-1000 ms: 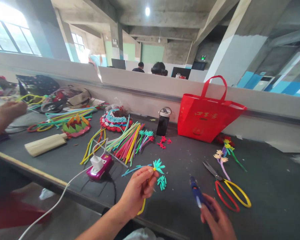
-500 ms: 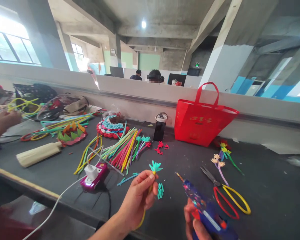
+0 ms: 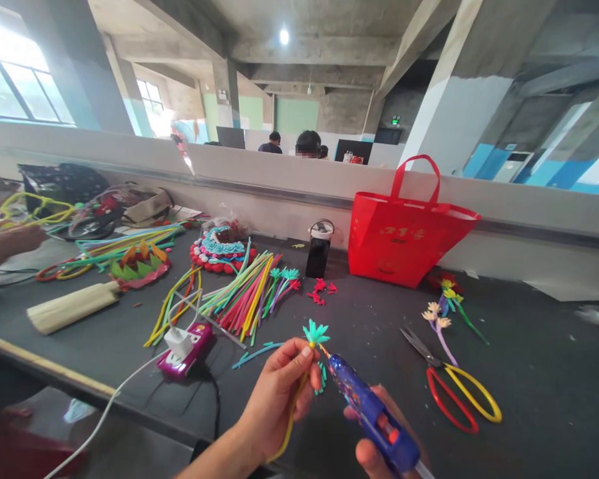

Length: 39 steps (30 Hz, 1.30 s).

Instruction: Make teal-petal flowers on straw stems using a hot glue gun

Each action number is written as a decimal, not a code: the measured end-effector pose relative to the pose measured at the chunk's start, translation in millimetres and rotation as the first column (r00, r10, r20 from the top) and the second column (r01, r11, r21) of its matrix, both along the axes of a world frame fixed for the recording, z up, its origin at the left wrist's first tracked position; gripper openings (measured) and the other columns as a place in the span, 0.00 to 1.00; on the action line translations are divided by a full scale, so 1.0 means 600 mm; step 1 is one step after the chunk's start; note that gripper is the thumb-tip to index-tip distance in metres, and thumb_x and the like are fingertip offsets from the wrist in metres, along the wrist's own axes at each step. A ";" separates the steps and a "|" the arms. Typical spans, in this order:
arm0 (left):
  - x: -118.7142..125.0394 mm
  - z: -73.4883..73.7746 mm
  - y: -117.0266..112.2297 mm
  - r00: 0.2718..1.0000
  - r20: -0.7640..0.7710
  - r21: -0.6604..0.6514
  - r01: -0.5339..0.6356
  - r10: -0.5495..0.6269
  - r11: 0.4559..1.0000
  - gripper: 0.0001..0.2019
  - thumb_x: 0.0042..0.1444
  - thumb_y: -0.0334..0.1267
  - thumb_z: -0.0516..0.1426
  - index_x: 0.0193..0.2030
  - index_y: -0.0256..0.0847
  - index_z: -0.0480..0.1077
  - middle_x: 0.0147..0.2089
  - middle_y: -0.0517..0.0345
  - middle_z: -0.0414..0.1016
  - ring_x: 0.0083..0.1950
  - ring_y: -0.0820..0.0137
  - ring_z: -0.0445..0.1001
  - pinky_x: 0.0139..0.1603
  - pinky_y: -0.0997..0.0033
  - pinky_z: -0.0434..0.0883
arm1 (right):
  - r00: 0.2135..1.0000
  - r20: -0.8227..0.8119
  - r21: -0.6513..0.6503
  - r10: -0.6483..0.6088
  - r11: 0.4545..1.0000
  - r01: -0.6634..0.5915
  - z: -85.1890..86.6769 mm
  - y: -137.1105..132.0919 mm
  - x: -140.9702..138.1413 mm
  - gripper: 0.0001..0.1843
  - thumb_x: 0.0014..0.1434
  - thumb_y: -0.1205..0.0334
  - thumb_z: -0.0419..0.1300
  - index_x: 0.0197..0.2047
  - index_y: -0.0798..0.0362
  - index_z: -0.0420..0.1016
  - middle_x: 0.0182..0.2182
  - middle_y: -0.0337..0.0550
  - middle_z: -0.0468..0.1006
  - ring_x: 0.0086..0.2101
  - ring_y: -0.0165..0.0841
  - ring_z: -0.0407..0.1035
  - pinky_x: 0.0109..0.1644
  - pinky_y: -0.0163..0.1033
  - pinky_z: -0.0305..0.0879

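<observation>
My left hand (image 3: 285, 382) pinches a pipe-cleaner flower (image 3: 315, 332) by its yellow stem, just under the teal petals. The stem trails down past my wrist. In my right hand (image 3: 384, 426) is a blue hot glue gun (image 3: 362, 396), its nozzle tip at the base of the petals; whether it touches cannot be made out. Short teal pipe-cleaner pieces (image 3: 322, 377) lie on the table, partly hidden behind my left fingers and the gun. Scissors (image 3: 433, 362) with one red and one yellow handle rest open to the right.
A purple power strip (image 3: 187, 349) with a white plug sits left, near a bundle of coloured pipe cleaners (image 3: 244, 299). A red bag (image 3: 409, 239) and a phone (image 3: 318, 257) stand at the back. Finished flowers (image 3: 436, 316) lie right. Another person's hands (image 3: 10, 243) work far left.
My right hand has brought the glue gun left and turned it, so its nozzle is now at the flower's base. My left hand has stayed nearly in place with the flower.
</observation>
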<state>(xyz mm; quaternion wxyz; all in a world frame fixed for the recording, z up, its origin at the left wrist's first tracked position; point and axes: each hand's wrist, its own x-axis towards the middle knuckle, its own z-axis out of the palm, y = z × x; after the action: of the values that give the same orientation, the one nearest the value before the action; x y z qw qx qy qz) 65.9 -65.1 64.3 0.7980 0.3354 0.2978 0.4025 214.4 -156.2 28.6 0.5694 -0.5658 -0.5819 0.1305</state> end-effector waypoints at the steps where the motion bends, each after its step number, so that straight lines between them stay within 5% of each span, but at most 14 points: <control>1: 0.000 0.001 0.000 1.000 -0.005 0.002 -0.005 0.005 1.000 0.13 0.56 0.46 0.62 0.34 0.38 0.68 0.22 0.64 0.69 0.14 0.84 0.53 0.13 0.82 0.48 | 1.000 0.002 0.001 0.002 1.000 -0.002 0.000 0.001 0.000 0.29 0.55 0.29 0.53 0.34 0.47 0.77 0.28 0.43 0.77 0.27 0.38 0.73 0.32 0.40 0.72; 31: -0.001 -0.004 0.002 0.999 -0.011 0.030 0.030 -0.030 0.999 0.13 0.58 0.47 0.60 0.35 0.38 0.68 0.21 0.64 0.67 0.14 0.83 0.52 0.15 0.80 0.44 | 0.998 0.039 -0.051 0.056 0.997 -0.054 0.008 0.011 0.001 0.29 0.58 0.31 0.52 0.26 0.47 0.71 0.22 0.40 0.72 0.24 0.36 0.70 0.28 0.39 0.68; 39: -0.003 -0.005 0.001 0.999 -0.023 0.023 0.036 -0.035 0.999 0.12 0.59 0.46 0.59 0.35 0.39 0.67 0.21 0.65 0.67 0.15 0.83 0.52 0.15 0.80 0.43 | 0.997 0.075 -0.042 -0.030 0.999 0.033 0.019 0.003 -0.006 0.28 0.58 0.32 0.53 0.25 0.48 0.71 0.22 0.40 0.73 0.23 0.35 0.71 0.27 0.37 0.69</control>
<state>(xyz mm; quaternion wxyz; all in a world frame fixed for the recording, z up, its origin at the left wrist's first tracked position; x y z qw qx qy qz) 64.4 -64.3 61.4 0.7976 0.3546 0.2960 0.3879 210.7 -154.4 40.0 0.5369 -0.5917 -0.5907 0.1129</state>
